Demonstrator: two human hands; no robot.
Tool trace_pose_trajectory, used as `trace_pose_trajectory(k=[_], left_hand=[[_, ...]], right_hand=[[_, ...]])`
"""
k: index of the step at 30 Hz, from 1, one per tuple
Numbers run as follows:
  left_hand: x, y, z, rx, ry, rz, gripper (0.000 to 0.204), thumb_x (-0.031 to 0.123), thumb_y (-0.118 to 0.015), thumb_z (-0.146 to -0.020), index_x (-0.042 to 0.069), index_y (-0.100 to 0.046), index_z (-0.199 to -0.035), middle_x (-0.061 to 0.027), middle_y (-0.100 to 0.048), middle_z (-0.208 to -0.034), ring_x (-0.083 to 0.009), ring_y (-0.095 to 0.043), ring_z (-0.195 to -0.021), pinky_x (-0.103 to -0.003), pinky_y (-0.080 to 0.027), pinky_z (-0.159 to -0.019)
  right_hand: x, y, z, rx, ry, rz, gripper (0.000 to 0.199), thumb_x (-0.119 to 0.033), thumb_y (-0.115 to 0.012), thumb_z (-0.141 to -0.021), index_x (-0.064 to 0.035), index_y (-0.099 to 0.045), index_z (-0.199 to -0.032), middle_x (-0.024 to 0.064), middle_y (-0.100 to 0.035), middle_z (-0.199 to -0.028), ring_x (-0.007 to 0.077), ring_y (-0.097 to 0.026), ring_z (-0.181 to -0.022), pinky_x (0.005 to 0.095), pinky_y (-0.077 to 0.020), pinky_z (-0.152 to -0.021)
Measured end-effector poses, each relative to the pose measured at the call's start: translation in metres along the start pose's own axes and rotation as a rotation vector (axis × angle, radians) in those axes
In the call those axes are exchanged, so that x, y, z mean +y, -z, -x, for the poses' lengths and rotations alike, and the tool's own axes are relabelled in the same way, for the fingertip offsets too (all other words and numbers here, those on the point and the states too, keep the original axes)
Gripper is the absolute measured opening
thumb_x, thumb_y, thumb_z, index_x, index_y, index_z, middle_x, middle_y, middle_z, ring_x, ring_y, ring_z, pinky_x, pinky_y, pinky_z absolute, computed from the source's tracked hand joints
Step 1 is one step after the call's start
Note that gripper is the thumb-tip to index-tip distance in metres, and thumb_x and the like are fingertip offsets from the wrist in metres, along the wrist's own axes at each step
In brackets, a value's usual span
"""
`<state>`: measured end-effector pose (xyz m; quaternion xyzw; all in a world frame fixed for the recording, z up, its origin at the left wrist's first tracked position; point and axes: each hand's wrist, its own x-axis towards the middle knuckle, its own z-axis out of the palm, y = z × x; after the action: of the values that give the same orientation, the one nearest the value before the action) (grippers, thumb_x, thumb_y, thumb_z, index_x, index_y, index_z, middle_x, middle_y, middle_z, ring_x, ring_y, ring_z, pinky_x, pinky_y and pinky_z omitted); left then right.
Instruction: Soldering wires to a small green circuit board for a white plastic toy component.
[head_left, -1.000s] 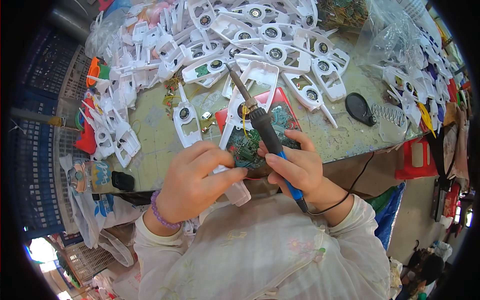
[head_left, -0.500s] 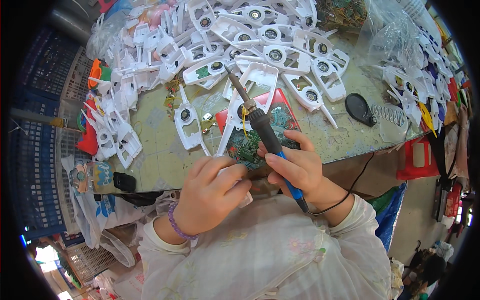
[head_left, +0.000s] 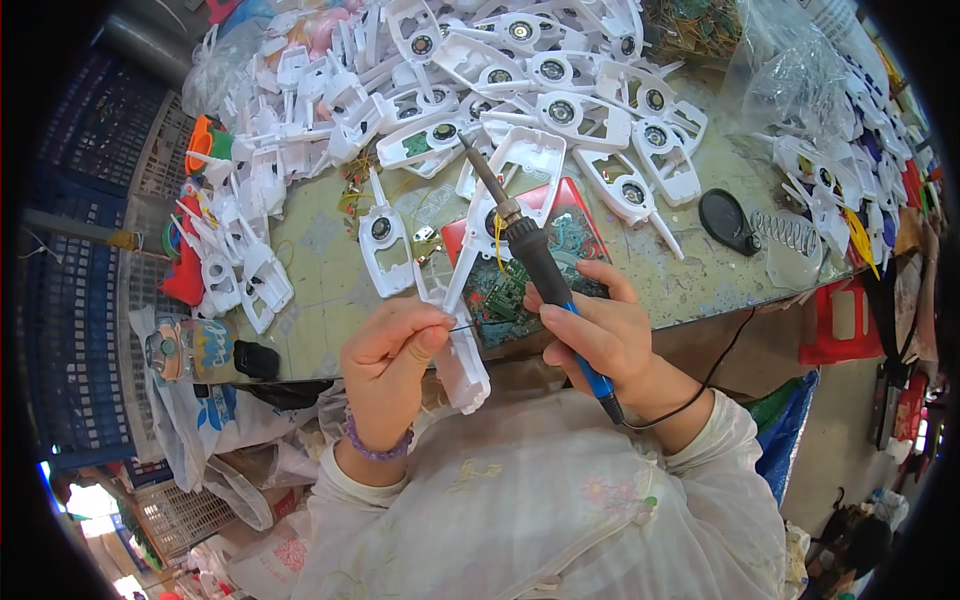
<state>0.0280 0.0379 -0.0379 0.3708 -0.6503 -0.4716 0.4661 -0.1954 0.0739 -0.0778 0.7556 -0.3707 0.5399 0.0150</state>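
Worktop (head_left: 330,270): green, scuffed, carries the whole job; you sit close at its near edge so both hands work over your lap.
White housings (head_left: 560,110): heaped across the far half, out of the way yet near.
Red tray (head_left: 570,225): centred before you, holding the green circuit board (head_left: 505,300) at its near edge.
Soldering iron (head_left: 530,255): your right hand (head_left: 600,335) has a closed pen-style grip on it, tip aimed away, above the board.
Solder wire (head_left: 462,327): your left hand (head_left: 395,360) holds it in a narrow pinch grip, end pointed at the board.
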Motion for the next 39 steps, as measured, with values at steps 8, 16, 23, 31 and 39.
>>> trace_pose_trajectory(k=[8, 16, 23, 31, 39], left_hand=[[-0.001, -0.006, -0.013, -0.039, 0.234, 0.494, 0.012, 0.000, -0.067, -0.085, -0.001, -0.067, -0.097, -0.0042, -0.065, -0.088, -0.0105, -0.058, -0.080, -0.024, -0.046, -0.070], [0.020, -0.004, -0.027, -0.192, 0.239, 0.021, 0.008, 0.001, -0.071, -0.076, 0.002, -0.070, -0.084, -0.0054, -0.064, -0.086, -0.0136, -0.057, -0.077, -0.026, -0.044, -0.071], [0.021, -0.012, -0.055, -0.471, -0.398, -0.509, 0.018, 0.000, -0.073, -0.063, 0.006, -0.069, -0.080, -0.0068, -0.065, -0.091, -0.0256, -0.062, -0.089, -0.036, -0.049, -0.079], [0.018, -0.016, -0.051, -0.480, -0.356, -0.547, 0.017, -0.001, -0.072, -0.064, 0.005, -0.068, -0.079, -0.0077, -0.066, -0.095, -0.0270, -0.065, -0.093, -0.036, -0.052, -0.079], [0.020, -0.014, -0.051, -0.486, -0.358, -0.578, 0.015, 0.003, -0.072, -0.067, 0.005, -0.068, -0.081, -0.0042, -0.066, -0.095, -0.0228, -0.065, -0.077, -0.032, -0.052, -0.065]], right_hand=[[-0.001, 0.002, -0.001, -0.008, -0.009, -0.010, 0.043, -0.021, -0.074, -0.079, -0.0069, -0.059, -0.117, 0.0075, -0.068, -0.097, 0.0191, -0.066, -0.082, 0.0452, -0.0452, -0.091], [-0.001, 0.003, -0.002, -0.006, -0.031, -0.041, 0.044, -0.019, -0.074, -0.078, -0.0074, -0.058, -0.118, 0.0080, -0.068, -0.098, 0.0193, -0.067, -0.083, 0.0450, -0.0446, -0.092], [-0.003, 0.003, 0.000, 0.009, -0.044, -0.041, 0.045, -0.019, -0.075, -0.078, -0.0076, -0.059, -0.118, 0.0074, -0.069, -0.099, 0.0189, -0.067, -0.084, 0.0446, -0.0444, -0.092], [-0.002, 0.003, 0.000, 0.003, -0.031, -0.039, 0.043, -0.019, -0.074, -0.078, -0.0081, -0.059, -0.117, 0.0066, -0.068, -0.099, 0.0178, -0.067, -0.084, 0.0440, -0.0442, -0.092], [-0.001, 0.003, -0.001, 0.003, -0.044, -0.053, 0.042, -0.019, -0.073, -0.078, -0.0078, -0.059, -0.116, 0.0069, -0.068, -0.098, 0.0177, -0.067, -0.082, 0.0439, -0.0442, -0.092]])
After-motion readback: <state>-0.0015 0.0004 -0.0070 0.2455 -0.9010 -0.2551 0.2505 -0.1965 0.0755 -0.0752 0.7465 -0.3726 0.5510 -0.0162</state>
